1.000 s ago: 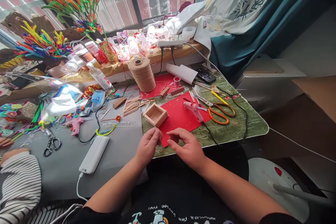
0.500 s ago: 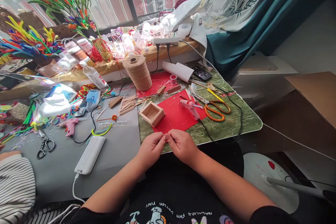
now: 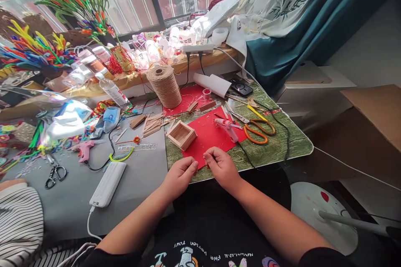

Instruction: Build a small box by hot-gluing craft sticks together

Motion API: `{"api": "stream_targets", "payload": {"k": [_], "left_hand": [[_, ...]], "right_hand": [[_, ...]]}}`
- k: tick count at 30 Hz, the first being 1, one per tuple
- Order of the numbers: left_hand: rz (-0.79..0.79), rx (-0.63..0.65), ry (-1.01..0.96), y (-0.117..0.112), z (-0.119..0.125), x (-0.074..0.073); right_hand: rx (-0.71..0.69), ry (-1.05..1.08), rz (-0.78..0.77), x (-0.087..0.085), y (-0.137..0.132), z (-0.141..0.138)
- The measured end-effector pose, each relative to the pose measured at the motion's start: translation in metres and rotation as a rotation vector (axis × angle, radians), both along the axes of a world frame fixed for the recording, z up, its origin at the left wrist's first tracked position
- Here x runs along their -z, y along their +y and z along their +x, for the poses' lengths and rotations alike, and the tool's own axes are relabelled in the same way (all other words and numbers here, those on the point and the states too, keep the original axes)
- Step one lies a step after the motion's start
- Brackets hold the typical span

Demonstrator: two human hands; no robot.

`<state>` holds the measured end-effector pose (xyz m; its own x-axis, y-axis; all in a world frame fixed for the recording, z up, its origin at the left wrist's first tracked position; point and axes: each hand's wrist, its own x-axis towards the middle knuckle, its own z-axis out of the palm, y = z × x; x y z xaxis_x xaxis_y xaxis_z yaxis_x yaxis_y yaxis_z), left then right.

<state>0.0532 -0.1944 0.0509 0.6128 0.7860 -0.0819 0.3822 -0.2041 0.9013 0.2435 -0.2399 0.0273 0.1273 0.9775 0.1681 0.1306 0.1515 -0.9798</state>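
My left hand (image 3: 179, 177) is closed at the table's front edge, its thumb pressed against the curled fingers. Just to its right, my right hand (image 3: 223, 170) is held in a pinch, a small gap between the two. Whatever may be between the fingertips of either hand is too small to make out. Beyond them a small open-topped wooden box (image 3: 188, 141) rests partly on a red sheet (image 3: 205, 133). A pink glue gun (image 3: 230, 130) lies on the sheet's right side, close to orange-handled scissors (image 3: 258, 130).
Behind the box stands a twine spool (image 3: 164, 87), with thin wood strips (image 3: 152, 125) to its front left. A white power strip (image 3: 108, 184), black scissors (image 3: 55, 176) and another pink glue gun (image 3: 85, 150) lie leftward. A co-worker's striped sleeve (image 3: 20, 217) shows at far left.
My hands have moved apart from touching at the fingertips; the right hand has lifted slightly up and to the right. The box and tools stay in place.
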Motion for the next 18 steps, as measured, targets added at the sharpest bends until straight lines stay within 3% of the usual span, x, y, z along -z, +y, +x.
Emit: {"api": "stream_targets", "payload": {"k": [4, 8, 11, 14, 16, 18], "left_hand": [[0.165, -0.031, 0.153, 0.007, -0.011, 0.007], [0.322, -0.135, 0.260, 0.029, -0.046, 0.016], [0.382, -0.383, 0.199, 0.055, -0.078, 0.020], [0.289, -0.667, 0.008, 0.078, -0.100, 0.024], [0.286, -0.730, -0.119, 0.087, -0.102, 0.029], [0.298, -0.667, -0.148, 0.090, -0.095, 0.036]], "right_hand": [[0.102, 0.141, -0.010, 0.012, 0.001, 0.005], [0.269, 0.215, 0.104, 0.010, -0.010, 0.017], [0.400, 0.272, 0.330, -0.008, -0.023, 0.029], [0.453, 0.313, 0.494, -0.025, -0.030, 0.040], [0.418, 0.290, 0.447, -0.027, -0.027, 0.041], [0.340, 0.264, 0.291, -0.020, -0.021, 0.034]]}}
